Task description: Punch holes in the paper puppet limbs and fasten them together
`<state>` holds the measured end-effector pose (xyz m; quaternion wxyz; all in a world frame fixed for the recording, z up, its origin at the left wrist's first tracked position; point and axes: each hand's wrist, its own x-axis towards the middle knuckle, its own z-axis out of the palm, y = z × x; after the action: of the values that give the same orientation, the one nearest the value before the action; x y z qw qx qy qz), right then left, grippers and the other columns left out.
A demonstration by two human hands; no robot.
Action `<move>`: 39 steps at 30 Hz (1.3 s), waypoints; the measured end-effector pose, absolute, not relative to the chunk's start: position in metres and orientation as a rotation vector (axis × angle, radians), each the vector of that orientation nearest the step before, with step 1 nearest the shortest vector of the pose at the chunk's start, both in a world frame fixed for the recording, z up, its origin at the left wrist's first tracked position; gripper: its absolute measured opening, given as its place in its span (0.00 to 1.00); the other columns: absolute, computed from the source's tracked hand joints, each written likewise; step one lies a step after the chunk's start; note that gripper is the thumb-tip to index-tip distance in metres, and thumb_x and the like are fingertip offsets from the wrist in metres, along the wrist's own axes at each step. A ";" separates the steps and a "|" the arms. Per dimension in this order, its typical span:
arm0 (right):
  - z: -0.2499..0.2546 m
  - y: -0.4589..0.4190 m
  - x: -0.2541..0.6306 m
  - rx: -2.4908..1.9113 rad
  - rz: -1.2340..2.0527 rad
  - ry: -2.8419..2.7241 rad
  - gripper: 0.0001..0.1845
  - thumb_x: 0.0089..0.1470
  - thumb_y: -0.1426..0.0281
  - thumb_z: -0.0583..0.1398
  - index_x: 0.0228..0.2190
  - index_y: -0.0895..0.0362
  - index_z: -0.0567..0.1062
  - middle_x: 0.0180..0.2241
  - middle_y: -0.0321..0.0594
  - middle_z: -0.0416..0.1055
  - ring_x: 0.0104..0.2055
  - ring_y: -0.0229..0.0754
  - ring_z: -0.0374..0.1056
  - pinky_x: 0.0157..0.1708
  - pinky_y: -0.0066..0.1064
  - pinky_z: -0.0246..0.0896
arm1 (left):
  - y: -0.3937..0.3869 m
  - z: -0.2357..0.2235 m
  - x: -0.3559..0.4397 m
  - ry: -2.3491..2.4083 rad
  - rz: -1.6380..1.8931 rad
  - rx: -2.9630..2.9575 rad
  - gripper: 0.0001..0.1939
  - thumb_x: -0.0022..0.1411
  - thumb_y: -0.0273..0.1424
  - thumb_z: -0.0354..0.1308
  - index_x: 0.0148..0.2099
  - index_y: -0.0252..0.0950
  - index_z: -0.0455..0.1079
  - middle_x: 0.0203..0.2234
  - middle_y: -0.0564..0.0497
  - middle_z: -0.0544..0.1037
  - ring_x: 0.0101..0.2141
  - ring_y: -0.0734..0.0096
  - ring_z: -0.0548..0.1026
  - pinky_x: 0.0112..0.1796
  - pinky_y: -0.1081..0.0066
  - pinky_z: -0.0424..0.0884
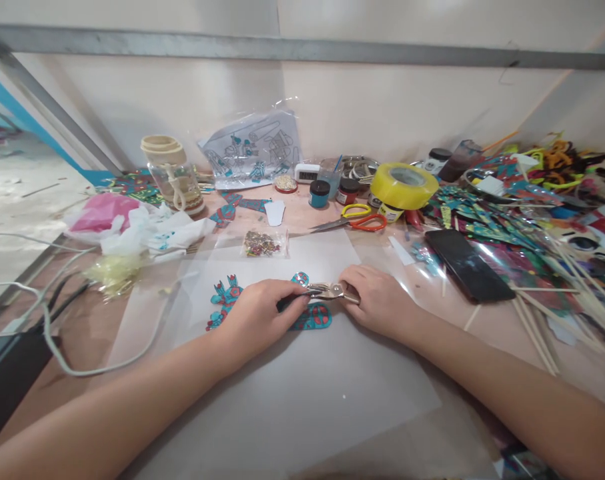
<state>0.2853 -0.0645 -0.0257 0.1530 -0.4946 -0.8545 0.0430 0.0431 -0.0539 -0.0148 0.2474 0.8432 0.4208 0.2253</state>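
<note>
Bracing metal pliers, likely rigid, left hand closed round dark handles, surest hold; right hand pinching the head.

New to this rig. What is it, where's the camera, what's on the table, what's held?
There is no machine here: these are a person's two bare hands. The single picture comes from a camera worn on the head, looking forward and down, so the forearms enter from the bottom corners.

On the table lies a pale sheet with painted pieces on it. Beyond the hands are a small bag of bits, scissors, yellow tape and paint jars; a phone lies to the right.

The right hand grips metal pliers. The left hand pinches something dark by their tip, too blurred to name.
</note>
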 end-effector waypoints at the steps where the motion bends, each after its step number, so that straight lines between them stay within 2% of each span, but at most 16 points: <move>1: -0.025 -0.065 0.285 -1.411 0.123 -2.452 0.02 0.55 0.72 0.56 0.31 0.57 0.69 0.31 0.42 0.70 0.32 0.43 0.62 0.33 0.31 0.51 | -0.054 -0.015 0.043 1.149 0.633 2.312 0.10 0.66 0.33 0.54 0.38 0.40 0.76 0.32 0.53 0.82 0.32 0.69 0.77 0.35 0.73 0.66; 6: -0.026 -0.070 0.282 -1.364 0.106 -2.464 0.02 0.55 0.72 0.58 0.33 0.59 0.69 0.32 0.43 0.69 0.34 0.45 0.62 0.35 0.33 0.53 | -0.057 -0.015 0.041 1.166 0.709 2.374 0.09 0.65 0.33 0.54 0.37 0.38 0.75 0.30 0.52 0.80 0.32 0.67 0.76 0.35 0.71 0.65; 13: -0.030 -0.072 0.285 -1.220 0.003 -2.510 0.06 0.60 0.70 0.54 0.35 0.59 0.70 0.32 0.46 0.70 0.35 0.47 0.64 0.35 0.34 0.55 | -0.059 -0.006 0.044 1.248 0.596 2.377 0.12 0.64 0.32 0.53 0.27 0.37 0.68 0.19 0.54 0.71 0.25 0.71 0.68 0.29 0.72 0.58; 19: -0.027 -0.073 0.283 -1.207 0.007 -2.485 0.09 0.63 0.67 0.54 0.34 0.59 0.69 0.31 0.44 0.70 0.32 0.45 0.64 0.32 0.33 0.55 | -0.054 -0.005 0.045 1.272 0.537 2.315 0.13 0.64 0.32 0.52 0.26 0.37 0.66 0.18 0.56 0.68 0.23 0.73 0.65 0.28 0.73 0.55; 29: -0.030 -0.076 0.279 -1.236 0.054 -2.498 0.09 0.63 0.65 0.55 0.36 0.59 0.68 0.34 0.45 0.71 0.35 0.46 0.66 0.34 0.34 0.57 | -0.056 -0.007 0.042 1.303 0.616 2.451 0.09 0.63 0.31 0.53 0.30 0.39 0.71 0.23 0.52 0.75 0.30 0.66 0.72 0.33 0.70 0.61; 34: -0.023 -0.073 0.280 -1.416 -0.008 -2.459 0.09 0.62 0.64 0.57 0.37 0.58 0.69 0.35 0.45 0.70 0.37 0.48 0.66 0.36 0.36 0.59 | -0.048 -0.007 0.041 1.155 0.391 2.504 0.16 0.70 0.34 0.49 0.30 0.37 0.70 0.23 0.52 0.75 0.29 0.66 0.72 0.31 0.70 0.60; 39: -0.015 -0.062 0.302 -1.512 -0.105 -2.324 0.10 0.62 0.61 0.57 0.38 0.56 0.69 0.37 0.45 0.72 0.39 0.48 0.68 0.36 0.36 0.61 | -0.048 0.000 0.039 0.869 0.184 2.611 0.14 0.70 0.29 0.48 0.40 0.39 0.76 0.28 0.49 0.78 0.32 0.66 0.74 0.36 0.69 0.63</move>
<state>0.3019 -0.0625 -0.0146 0.1826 -0.5358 -0.8235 -0.0372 0.0394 -0.0476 0.0003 0.1904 0.9294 0.3094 0.0656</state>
